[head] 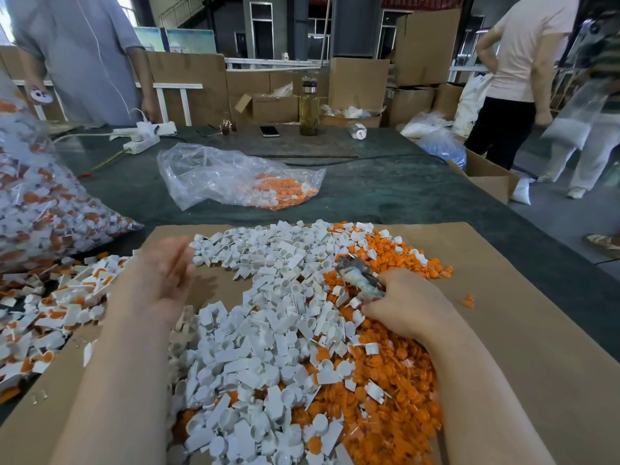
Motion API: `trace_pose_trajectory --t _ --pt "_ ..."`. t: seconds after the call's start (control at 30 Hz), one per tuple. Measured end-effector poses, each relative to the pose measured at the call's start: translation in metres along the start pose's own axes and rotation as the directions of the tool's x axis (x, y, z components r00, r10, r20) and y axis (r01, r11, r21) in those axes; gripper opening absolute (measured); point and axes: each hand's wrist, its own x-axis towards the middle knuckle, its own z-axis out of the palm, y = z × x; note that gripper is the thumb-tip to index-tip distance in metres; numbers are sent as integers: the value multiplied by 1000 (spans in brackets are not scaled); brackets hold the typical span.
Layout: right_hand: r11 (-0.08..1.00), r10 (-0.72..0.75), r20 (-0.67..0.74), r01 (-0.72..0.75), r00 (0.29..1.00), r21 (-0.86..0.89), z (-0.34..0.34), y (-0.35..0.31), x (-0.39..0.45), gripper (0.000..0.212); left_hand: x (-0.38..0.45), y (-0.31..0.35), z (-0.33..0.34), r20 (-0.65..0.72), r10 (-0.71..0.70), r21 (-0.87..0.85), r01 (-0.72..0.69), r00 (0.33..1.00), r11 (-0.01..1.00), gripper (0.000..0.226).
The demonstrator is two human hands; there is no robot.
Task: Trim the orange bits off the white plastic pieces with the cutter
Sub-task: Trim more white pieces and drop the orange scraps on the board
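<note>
The right hand (pixel 399 307) held the cutter (pixel 360 278). Its fingers were curled round the handle, and the metal tip stuck out past the fingers, away from the person. This hand rested on the pile, where white and orange met.

The left hand (pixel 164 280) was open and held nothing. It looked blurry, so it was likely moving. It hung just above a bare patch of the cardboard (pixel 503 297).

Trimmed white pieces (pixel 268 297) lay in a big heap between the two hands. The cut orange bits (pixel 396 397) lay under and near the right wrist. White pieces with orange on them, the untrimmed pieces (pixel 50 317), lay to the outer side of the left hand. A full bag (pixel 40 203) of them sat beyond that.

I think the step was to fetch the next piece. To do it well, the left hand should pick just one piece from its outer side. It should hold the white part, with the orange bit poking out. The fingers should stay clear of the blades. The cut should go right where orange meets white.
</note>
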Motion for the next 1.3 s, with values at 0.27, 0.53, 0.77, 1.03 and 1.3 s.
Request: trace_pose_trajectory --t 0.27,0.53,0.77,1.03,1.3 --pt "993 -29 -23 27 999 -111 4 -6 -3 10 -17 -22 25 317 -44 838 -258 947 480 13" --pt "992 -99 -154 110 983 61 6 -9 -1 13 -21 -26 36 347 -142 934 -356 927 -42 19" --pt "917 -180 -284 266 942 298 7 -19 -1 6 -29 -33 43 440 125 861 -457 889 224 5" --pt "719 -155 -373 364 915 593 6 -31 -6 6 -46 -40 68 368 62 429 -229 928 874 6" --pt "572 -122 -461 441 879 691 4 -35 -11 13 -57 -42 76 362 -58 176 -7 930 984 18"
